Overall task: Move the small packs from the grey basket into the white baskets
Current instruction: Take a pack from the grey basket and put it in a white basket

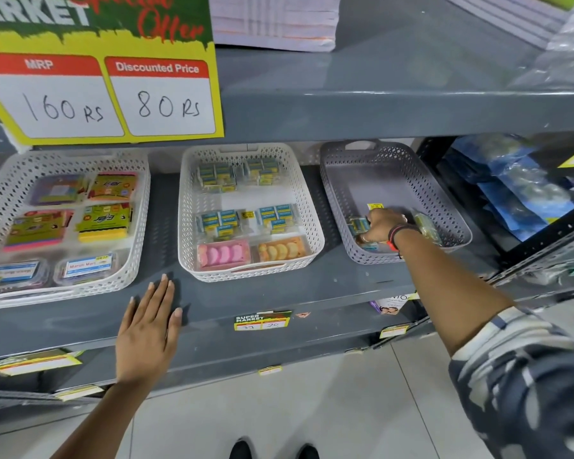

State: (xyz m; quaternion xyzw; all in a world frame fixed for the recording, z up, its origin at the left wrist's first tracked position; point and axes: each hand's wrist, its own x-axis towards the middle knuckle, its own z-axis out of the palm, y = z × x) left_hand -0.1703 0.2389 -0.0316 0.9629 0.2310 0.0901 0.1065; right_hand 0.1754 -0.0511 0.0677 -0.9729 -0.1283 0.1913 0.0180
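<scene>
The grey basket stands at the right of the grey shelf. My right hand reaches into its near end, fingers closed around a small blue-and-yellow pack. Another clear pack lies just right of my wrist. The middle white basket holds several blue-and-yellow packs plus a pink pack and an orange one at its front. The left white basket holds larger colourful packs. My left hand lies flat and open on the shelf's front edge, between the two white baskets.
A yellow price sign hangs from the upper shelf above the left white basket. Blue plastic-wrapped goods fill the neighbouring bay on the right. Small price tags run along the shelf lip. Tiled floor lies below.
</scene>
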